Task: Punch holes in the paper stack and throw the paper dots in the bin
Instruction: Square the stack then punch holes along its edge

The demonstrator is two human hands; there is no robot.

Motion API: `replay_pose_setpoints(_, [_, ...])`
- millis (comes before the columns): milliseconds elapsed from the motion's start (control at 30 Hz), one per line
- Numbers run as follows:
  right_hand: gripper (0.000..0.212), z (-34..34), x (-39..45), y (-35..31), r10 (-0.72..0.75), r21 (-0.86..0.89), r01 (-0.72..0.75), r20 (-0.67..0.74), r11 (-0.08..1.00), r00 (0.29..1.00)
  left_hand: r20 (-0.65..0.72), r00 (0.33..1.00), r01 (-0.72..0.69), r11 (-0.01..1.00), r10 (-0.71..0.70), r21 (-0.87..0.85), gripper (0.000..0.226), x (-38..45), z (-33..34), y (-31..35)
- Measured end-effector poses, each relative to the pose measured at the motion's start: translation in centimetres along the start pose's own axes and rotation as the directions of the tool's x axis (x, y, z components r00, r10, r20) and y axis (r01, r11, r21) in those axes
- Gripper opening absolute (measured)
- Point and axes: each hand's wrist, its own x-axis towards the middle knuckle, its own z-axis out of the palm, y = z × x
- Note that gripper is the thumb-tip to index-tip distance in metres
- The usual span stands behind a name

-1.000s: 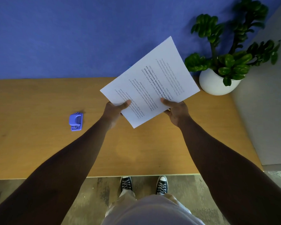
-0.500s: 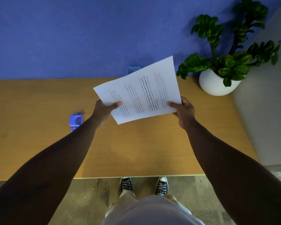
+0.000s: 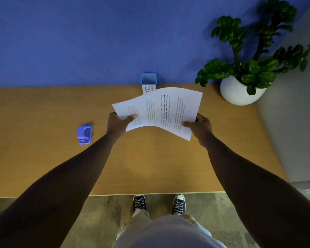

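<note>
Purple hole punch [image 3: 84, 134] lying left on the wooden table [image 3: 43, 167], then left hand [image 3: 118, 124] and right hand [image 3: 199, 127] gripping the sagging paper stack [image 3: 159, 111] above mid-table, blue bin [image 3: 148, 82] just beyond, potted plant [image 3: 243, 81] far right.

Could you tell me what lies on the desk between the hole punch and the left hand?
Nothing: in the head view, only bare desk lies between the hole punch and the left hand.
</note>
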Motion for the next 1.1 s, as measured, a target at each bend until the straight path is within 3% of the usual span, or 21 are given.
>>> replay_pose_setpoints(267, [0.032, 0.5, -0.3, 1.4, 0.048, -0.081, -0.053, -0.064, 0.995, 0.997, -0.038, 0.997, 0.066, 0.997, -0.067, -0.041, 0.018, -2.0, 1.9, -1.6])
replay_pose_setpoints(400, [0.037, 0.4, -0.5, 2.1, 0.081, -0.108, -0.093, -0.105, 0.990, 0.991, 0.039, 0.993, 0.110, 0.992, -0.112, 0.056, 0.032, -2.0, 1.8, -2.6])
replay_pose_setpoints(667, [0.030, 0.1, -0.8, 1.7, 0.005, -0.104, -0.017, -0.115, 0.994, 0.993, 0.017, 0.995, 0.097, 0.995, -0.097, 0.024, 0.021, -1.8, 1.5, -1.9])
replay_pose_setpoints(933, [0.029, -0.2, -1.0, 2.7, 0.033, -0.156, -0.046, -0.080, 0.987, 0.996, 0.096, 0.973, 0.190, 0.963, -0.211, 0.193, 0.040, -1.4, 0.8, -3.4])
replay_pose_setpoints(1100, [0.028, -0.1, -1.0, 2.2, -0.021, -0.190, 0.008, -0.067, 0.982, 0.998, 0.079, 0.978, 0.177, 0.965, -0.195, 0.195, 0.038, -0.9, 0.5, -3.2])
